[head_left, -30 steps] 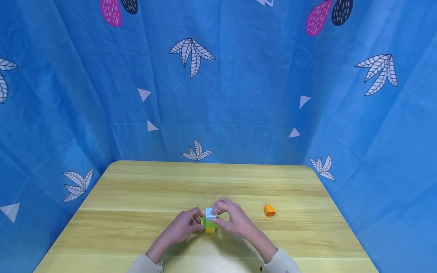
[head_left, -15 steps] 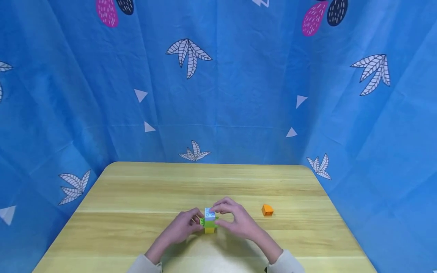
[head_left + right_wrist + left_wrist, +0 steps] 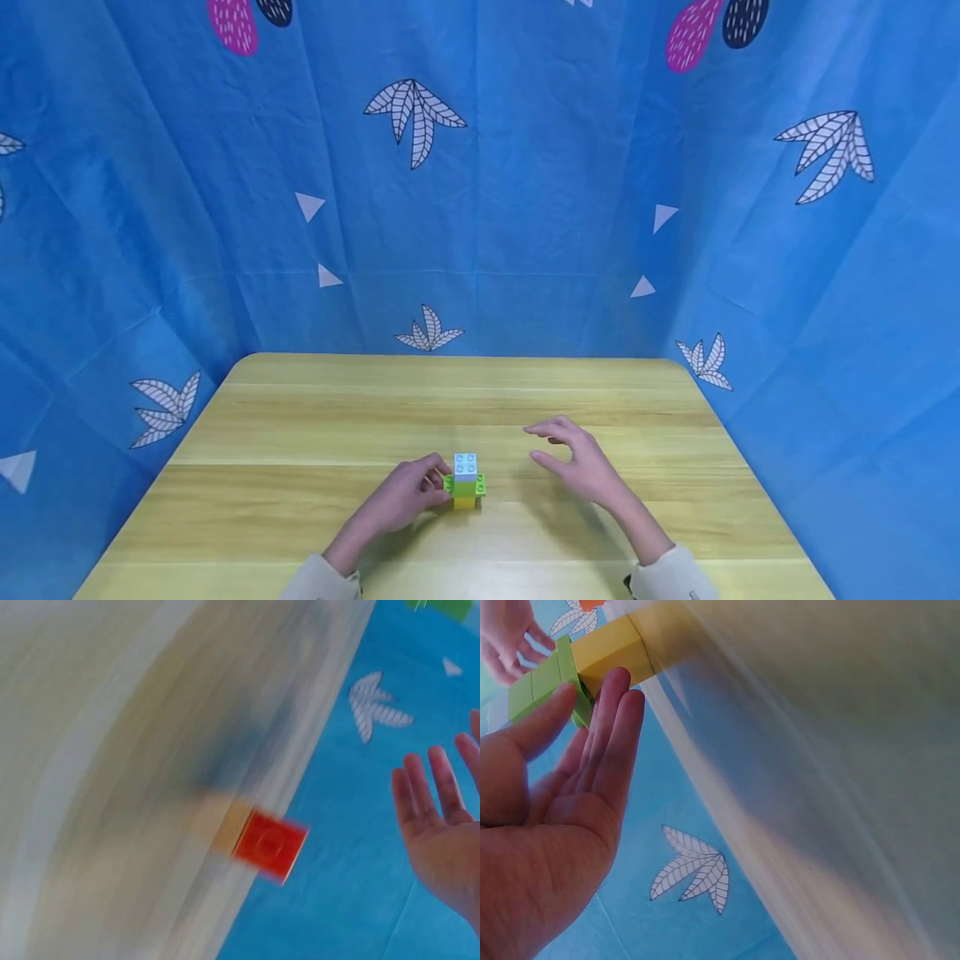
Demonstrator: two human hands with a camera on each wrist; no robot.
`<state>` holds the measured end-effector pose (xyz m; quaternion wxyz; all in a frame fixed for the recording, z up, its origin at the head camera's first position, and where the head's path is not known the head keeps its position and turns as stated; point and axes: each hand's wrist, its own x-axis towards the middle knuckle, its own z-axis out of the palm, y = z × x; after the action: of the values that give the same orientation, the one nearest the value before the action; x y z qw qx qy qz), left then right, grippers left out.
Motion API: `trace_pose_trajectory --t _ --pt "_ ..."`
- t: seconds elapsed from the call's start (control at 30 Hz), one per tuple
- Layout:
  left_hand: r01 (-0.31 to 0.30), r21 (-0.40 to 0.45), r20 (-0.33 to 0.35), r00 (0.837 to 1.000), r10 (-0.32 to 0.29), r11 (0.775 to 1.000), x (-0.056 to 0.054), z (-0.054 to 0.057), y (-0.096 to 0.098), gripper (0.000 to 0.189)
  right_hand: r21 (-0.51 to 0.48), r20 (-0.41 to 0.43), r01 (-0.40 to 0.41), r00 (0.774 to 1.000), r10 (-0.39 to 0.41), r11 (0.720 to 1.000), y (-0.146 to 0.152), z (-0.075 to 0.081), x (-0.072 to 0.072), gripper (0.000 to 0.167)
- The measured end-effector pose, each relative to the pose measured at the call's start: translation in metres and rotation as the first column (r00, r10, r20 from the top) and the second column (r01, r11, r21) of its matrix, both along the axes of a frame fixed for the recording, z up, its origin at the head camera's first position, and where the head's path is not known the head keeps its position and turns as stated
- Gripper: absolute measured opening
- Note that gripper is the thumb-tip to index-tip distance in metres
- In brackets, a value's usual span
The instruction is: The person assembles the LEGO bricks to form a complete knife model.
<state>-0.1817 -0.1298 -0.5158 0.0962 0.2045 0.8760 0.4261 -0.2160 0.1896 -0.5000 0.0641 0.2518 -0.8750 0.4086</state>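
Note:
A small toy brick tower (image 3: 465, 490) stands on the table, yellow at the bottom, green in the middle with studded ledges on both sides, and light blue on top. My left hand (image 3: 405, 497) pinches the green brick (image 3: 546, 684) at its left side; the thumb shows against it in the left wrist view. My right hand (image 3: 581, 467) hovers to the right of the tower, fingers apart and holding nothing. An orange brick (image 3: 270, 844) lies on the table in the right wrist view, apart from the right hand; in the head view that hand hides it.
The wooden table (image 3: 337, 417) has rounded far corners. A blue patterned curtain (image 3: 480, 208) hangs behind it and along both sides.
My right hand has let go of the tower and moved to the right, now covering the orange brick in the head view. The left hand stays at the tower.

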Motion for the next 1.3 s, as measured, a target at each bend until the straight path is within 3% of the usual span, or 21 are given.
trace_pose_trajectory --t 0.27,0.47,0.73,1.17,1.3 --pt "-0.009 -0.008 -0.006 1.0 0.009 1.0 0.0 0.002 0.001 0.026 0.004 0.039 0.175 0.984 -0.175 0.985 0.048 -0.005 -0.009 0.037" --pt "-0.01 -0.006 0.003 1.0 0.01 1.0 0.0 0.003 0.002 0.027 0.031 0.108 0.249 0.962 -0.251 0.968 0.07 -0.008 -0.013 0.036" --pt "-0.013 -0.008 0.004 1.0 0.013 1.0 -0.002 0.004 0.002 0.026 0.082 0.248 0.27 0.927 -0.282 0.959 0.078 -0.018 -0.016 0.04" --pt "-0.006 0.011 0.008 1.0 0.006 1.0 -0.001 0.001 0.001 0.027 0.141 0.289 0.242 0.917 -0.274 0.96 0.067 -0.022 -0.016 0.032" --pt "-0.004 0.013 0.012 1.0 0.004 1.0 -0.001 0.002 0.001 0.026 0.103 0.362 0.241 0.895 -0.261 0.965 0.062 -0.023 -0.015 0.032"
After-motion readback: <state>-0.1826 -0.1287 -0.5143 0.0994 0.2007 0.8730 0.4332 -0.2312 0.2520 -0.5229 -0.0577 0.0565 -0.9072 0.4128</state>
